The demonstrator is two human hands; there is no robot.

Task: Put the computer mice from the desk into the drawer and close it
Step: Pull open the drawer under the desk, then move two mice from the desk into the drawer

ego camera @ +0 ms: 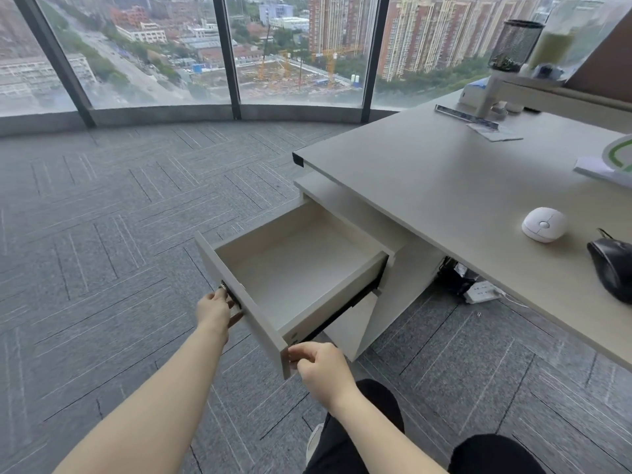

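The top drawer (239, 302) of the beige cabinet under the desk (444, 186) stands pulled out, and its inside is bare. My left hand (215, 311) grips the handle on the drawer's front panel. My right hand (318, 364) is curled around the panel's near corner. A white mouse (543, 224) lies on the desk at the right. A black mouse (612, 268) with a cable lies just right of it, cut off by the frame edge. Both mice are well apart from my hands.
A black mesh pen cup (513, 46), a ruler (465, 117), papers (496, 133) and a white-green item (615, 159) sit at the desk's far side. A power strip (482, 291) lies on the grey carpet under the desk. Floor-to-ceiling windows stand ahead. My knees show at the bottom.
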